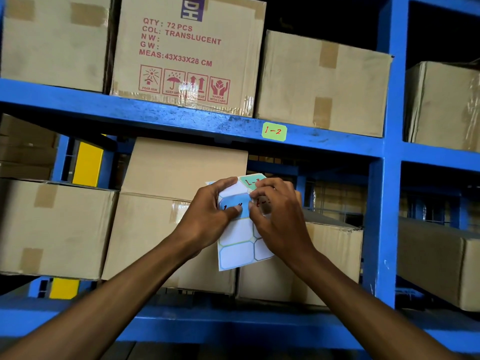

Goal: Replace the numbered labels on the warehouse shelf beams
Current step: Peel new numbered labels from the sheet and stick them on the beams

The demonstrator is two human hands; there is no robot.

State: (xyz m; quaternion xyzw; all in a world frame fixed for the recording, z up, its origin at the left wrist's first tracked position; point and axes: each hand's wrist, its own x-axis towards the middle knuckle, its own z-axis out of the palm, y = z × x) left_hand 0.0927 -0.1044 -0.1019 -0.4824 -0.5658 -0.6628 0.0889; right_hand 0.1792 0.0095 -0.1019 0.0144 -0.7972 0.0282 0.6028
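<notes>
Both hands meet in front of the lower shelf bay, holding a label sheet (pixel 240 245) between them. The left hand (pixel 211 213) grips the sheet's left edge, its thumb pressed on a blue label (pixel 237 203) whose red writing is partly covered, so only a "1" and a stroke can be read. The right hand (pixel 275 211) curls its fingers over the sheet's right side, fingertips at the blue label's right edge; whether they pinch that label or only the sheet cannot be told. This hand hides most of another label beneath it, where a scrap of red writing shows. At the sheet's top a teal label (pixel 250 181) reads "1-3", its last digit half hidden by the right fingers. The lower part of the sheet shows empty outlined cells. On the upper beam (pixel 155 118), above and to the right of the hands, a green label (pixel 274 131) marked "1-2" is stuck flat. Boxes (pixel 181 55) stand on that beam, one printed "QTY: 72 PCS"; its top is cut off by the frame. More boxes fill the bay behind the hands. Both forearms run out of the frame's bottom edge, in front of the lower beam (pixel 233 328).
</notes>
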